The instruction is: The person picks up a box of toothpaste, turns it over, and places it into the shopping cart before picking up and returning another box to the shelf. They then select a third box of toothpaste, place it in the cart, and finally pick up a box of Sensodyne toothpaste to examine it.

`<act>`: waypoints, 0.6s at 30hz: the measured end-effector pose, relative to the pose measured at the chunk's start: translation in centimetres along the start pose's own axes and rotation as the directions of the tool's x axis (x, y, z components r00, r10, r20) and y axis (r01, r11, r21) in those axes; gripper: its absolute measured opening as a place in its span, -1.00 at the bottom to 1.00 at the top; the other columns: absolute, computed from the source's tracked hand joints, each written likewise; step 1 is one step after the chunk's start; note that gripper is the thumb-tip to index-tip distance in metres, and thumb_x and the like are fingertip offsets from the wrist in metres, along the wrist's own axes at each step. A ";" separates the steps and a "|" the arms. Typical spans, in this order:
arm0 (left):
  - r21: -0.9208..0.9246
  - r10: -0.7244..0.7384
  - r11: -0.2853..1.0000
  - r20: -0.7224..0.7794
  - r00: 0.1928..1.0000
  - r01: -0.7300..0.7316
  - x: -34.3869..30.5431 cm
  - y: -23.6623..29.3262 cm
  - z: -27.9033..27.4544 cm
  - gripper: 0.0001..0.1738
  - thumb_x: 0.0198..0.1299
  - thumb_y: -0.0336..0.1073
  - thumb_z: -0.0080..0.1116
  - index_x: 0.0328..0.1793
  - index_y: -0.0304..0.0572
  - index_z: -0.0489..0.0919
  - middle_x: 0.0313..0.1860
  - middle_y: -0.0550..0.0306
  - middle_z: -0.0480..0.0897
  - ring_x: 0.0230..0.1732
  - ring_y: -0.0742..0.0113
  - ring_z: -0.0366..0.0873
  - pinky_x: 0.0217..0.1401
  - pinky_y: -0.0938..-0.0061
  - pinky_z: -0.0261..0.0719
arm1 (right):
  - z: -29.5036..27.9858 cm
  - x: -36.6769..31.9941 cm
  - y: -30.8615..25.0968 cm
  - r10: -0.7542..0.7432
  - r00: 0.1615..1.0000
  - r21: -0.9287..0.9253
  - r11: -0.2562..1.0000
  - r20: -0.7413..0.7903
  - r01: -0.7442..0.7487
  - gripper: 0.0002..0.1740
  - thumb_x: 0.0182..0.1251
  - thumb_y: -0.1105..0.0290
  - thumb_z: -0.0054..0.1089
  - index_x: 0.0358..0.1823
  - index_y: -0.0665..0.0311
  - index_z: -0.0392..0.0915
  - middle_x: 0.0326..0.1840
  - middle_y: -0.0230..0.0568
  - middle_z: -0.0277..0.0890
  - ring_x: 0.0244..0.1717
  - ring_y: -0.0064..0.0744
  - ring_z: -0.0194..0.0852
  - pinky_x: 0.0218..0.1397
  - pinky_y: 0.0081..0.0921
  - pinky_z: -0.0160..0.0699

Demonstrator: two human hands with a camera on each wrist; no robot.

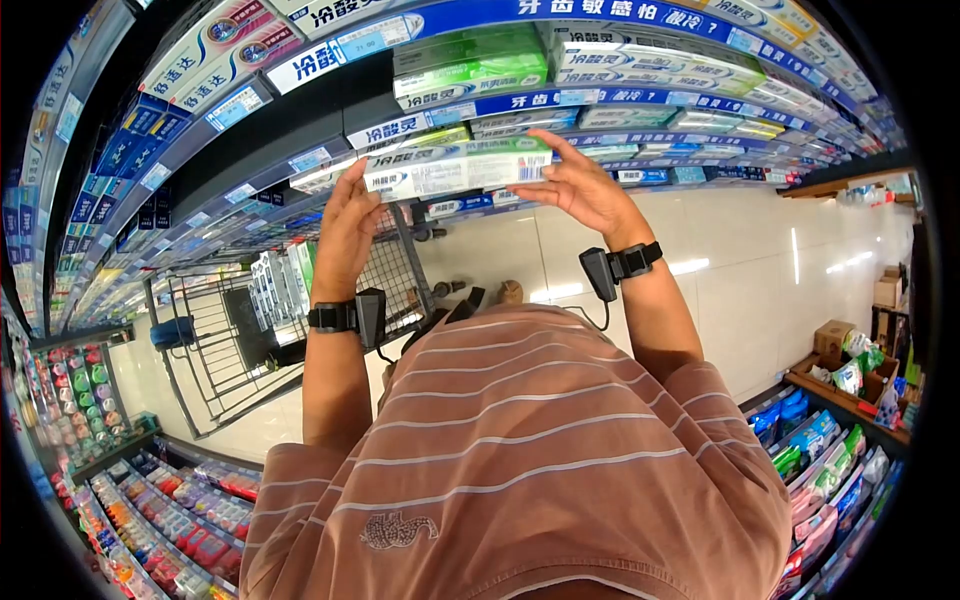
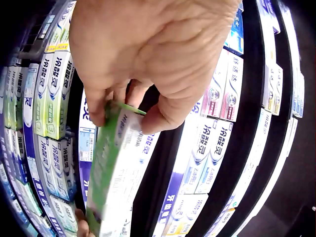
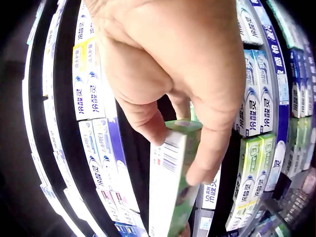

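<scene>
A long white and green toothpaste box (image 1: 455,172) is held level between both hands in front of the shelf. My left hand (image 1: 348,225) grips its left end, and in the left wrist view the thumb (image 2: 160,118) lies on the white face, the fingers across the green side. At the other end my right hand (image 1: 590,195) pinches the box, thumb by the barcode and a finger along the green face in the right wrist view. A green stack of toothpaste boxes (image 1: 470,68) sits on the shelf just beyond.
Tiered shelves of toothpaste curve across the front, with a blue label strip (image 1: 600,97) along one edge. A wire shopping cart (image 1: 215,375) stands at left, holding several boxes (image 1: 280,285). Packed shelves (image 1: 190,500) lie behind; a tiled floor (image 1: 720,250) stretches right.
</scene>
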State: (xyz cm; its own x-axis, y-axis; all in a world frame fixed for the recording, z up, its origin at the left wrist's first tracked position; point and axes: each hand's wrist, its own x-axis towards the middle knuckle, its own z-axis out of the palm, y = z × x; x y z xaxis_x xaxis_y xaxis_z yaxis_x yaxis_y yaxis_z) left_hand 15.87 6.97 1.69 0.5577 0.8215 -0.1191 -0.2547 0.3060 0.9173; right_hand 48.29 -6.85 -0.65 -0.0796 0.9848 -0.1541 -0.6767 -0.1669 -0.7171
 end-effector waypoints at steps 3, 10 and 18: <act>0.010 0.013 1.000 0.008 1.000 -0.013 -0.2 0.1 0.3 -0.36 0.32 -0.51 0.00 0.56 -0.28 0.31 0.42 0.05 0.44 0.39 0.27 0.42 0.51 0.33 0.34 | -0.2 0.0 0.2 0.017 0.999 0.005 1.000 0.029 -0.017 -0.34 0.53 0.47 -0.02 0.61 0.20 0.05 0.46 0.29 0.28 0.37 0.17 0.47 0.44 -0.11 0.57; -0.013 -0.006 1.000 0.027 1.000 0.006 0.0 -0.2 -0.1 -0.33 0.32 -0.55 0.00 0.59 -0.14 0.32 0.46 0.06 0.41 0.40 0.27 0.43 0.49 0.34 0.40 | 0.7 0.5 -0.2 -0.057 0.998 0.070 0.996 -0.005 0.057 -0.40 0.59 0.38 0.02 0.58 0.19 0.10 0.44 0.10 0.32 0.36 0.01 0.49 0.41 -0.13 0.60; -0.051 -0.076 0.996 0.006 0.997 0.076 0.6 0.4 1.1 -0.38 0.43 -0.50 -0.04 0.62 -0.17 0.25 0.39 -0.04 0.47 0.38 0.19 0.48 0.41 0.25 0.59 | -0.4 0.8 0.5 -0.087 0.991 0.028 0.995 -0.106 0.091 -0.42 0.57 0.38 0.09 0.48 0.46 0.16 0.37 0.02 0.40 0.34 -0.12 0.50 0.40 -0.22 0.61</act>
State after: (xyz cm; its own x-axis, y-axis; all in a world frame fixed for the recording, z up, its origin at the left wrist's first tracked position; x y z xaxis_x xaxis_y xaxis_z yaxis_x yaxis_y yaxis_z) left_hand 16.99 7.06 2.38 0.5803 0.7929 -0.1857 -0.2518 0.3915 0.8850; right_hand 48.16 -6.12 -1.43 0.0580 0.9850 -0.1624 -0.7013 -0.0756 -0.7088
